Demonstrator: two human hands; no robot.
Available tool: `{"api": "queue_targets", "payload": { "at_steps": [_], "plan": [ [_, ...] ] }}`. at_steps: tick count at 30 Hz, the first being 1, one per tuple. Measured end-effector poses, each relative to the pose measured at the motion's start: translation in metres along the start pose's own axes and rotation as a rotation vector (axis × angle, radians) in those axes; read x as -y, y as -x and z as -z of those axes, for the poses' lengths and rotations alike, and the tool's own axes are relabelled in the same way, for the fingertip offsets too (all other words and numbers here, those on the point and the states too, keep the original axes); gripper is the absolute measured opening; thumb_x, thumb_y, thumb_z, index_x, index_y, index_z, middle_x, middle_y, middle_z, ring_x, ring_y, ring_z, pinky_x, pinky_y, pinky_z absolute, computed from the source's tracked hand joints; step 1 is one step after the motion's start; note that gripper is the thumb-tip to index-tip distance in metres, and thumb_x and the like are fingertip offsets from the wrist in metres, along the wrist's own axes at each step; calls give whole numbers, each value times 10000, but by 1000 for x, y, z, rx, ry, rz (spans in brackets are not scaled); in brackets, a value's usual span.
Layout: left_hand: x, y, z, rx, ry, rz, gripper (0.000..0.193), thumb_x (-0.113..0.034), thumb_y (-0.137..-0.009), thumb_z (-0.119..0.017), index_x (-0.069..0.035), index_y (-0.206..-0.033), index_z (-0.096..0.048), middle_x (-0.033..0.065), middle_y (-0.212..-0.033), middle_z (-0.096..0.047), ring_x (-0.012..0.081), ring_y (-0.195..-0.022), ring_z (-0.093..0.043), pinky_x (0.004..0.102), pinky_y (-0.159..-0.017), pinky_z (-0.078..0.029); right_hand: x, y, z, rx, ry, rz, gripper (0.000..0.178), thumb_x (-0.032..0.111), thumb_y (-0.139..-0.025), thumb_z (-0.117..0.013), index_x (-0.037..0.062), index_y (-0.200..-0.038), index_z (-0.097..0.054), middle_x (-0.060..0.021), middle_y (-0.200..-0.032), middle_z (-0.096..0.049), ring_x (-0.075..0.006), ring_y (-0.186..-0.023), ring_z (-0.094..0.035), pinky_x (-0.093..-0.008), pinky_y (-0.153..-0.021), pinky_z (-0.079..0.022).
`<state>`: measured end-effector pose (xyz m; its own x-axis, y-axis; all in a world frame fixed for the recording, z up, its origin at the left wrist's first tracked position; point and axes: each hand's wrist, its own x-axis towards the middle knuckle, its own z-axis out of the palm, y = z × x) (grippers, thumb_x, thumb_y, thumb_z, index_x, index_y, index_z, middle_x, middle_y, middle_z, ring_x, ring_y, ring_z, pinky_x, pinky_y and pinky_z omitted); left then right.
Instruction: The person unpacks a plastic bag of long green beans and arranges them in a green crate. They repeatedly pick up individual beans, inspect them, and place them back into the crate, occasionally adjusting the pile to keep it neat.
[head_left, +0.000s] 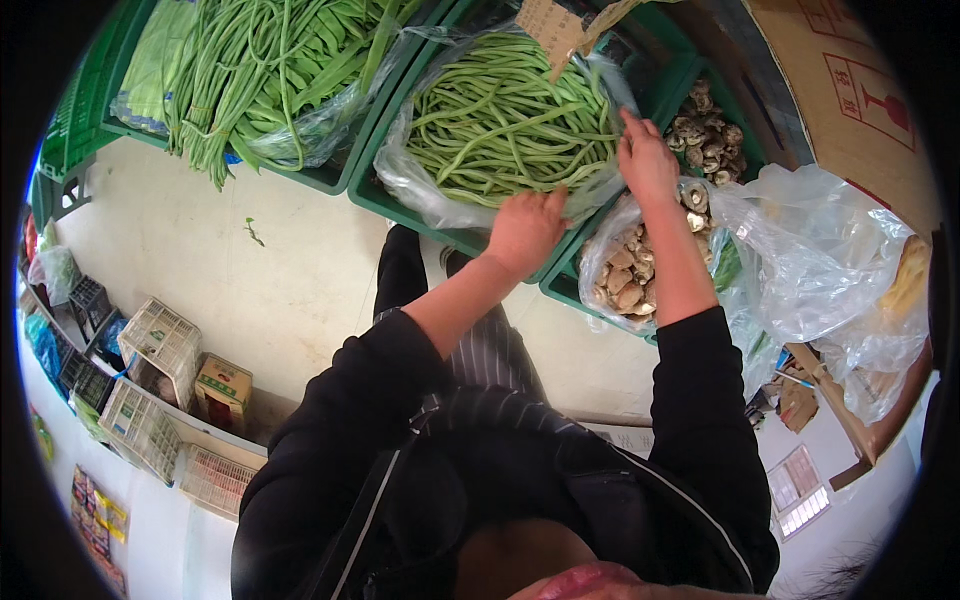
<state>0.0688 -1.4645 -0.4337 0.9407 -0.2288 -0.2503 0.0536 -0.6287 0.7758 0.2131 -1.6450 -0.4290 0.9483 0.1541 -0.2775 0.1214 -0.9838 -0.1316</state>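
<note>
1. Green beans (500, 125): heaped in a clear plastic liner (400, 175) inside a green crate (375, 195), straight ahead.
2. Probably light, slender and snappable; best gathered in loose bunches at mid-length, never bent.
3. Left hand (525, 228): resting on the near edge of the heap, fingers curled down onto beans and liner; whether clamped, cannot tell.
4. Right hand (645, 160): at the heap's right edge, fingers pinched on the liner's rim.
5. Beyond: bagged mushrooms (625, 275) just right, longer beans (270, 70) left.

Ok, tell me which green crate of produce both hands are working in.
The middle crate, lined with clear plastic and holding loose green beans. The left hand and right hand rest on it; the neighbours hold long beans and mushrooms.
</note>
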Motion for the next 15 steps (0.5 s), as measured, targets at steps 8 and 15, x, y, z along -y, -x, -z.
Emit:
{"api": "queue_targets", "payload": {
  "at_steps": [8, 15],
  "plan": [
    [6, 29, -58, 188, -5, 15, 303, -238, -877, -620, -48, -1113, -625, 154, -1245, -479, 315, -1126, -492, 414, -867, -474, -66, -59, -45, 246, -1148, -852, 576, 406, -922, -549, 5, -1332, -491, -84, -878, -699, -265, -784, -660, -392, -804, -524],
    [8, 49, -79, 206, -165, -178, 497, -256, -858, -645, 25, -1251, -528, 159, -1470, -296, 294, -1300, -367, 398, -985, -417, -49, -56, -55, 427, -1287, -602, 865, 635, -845, -602, 96, -1472, -348, -64, -1509, -356, -228, -1373, -325, -402, -1133, -237]
  ]
}}
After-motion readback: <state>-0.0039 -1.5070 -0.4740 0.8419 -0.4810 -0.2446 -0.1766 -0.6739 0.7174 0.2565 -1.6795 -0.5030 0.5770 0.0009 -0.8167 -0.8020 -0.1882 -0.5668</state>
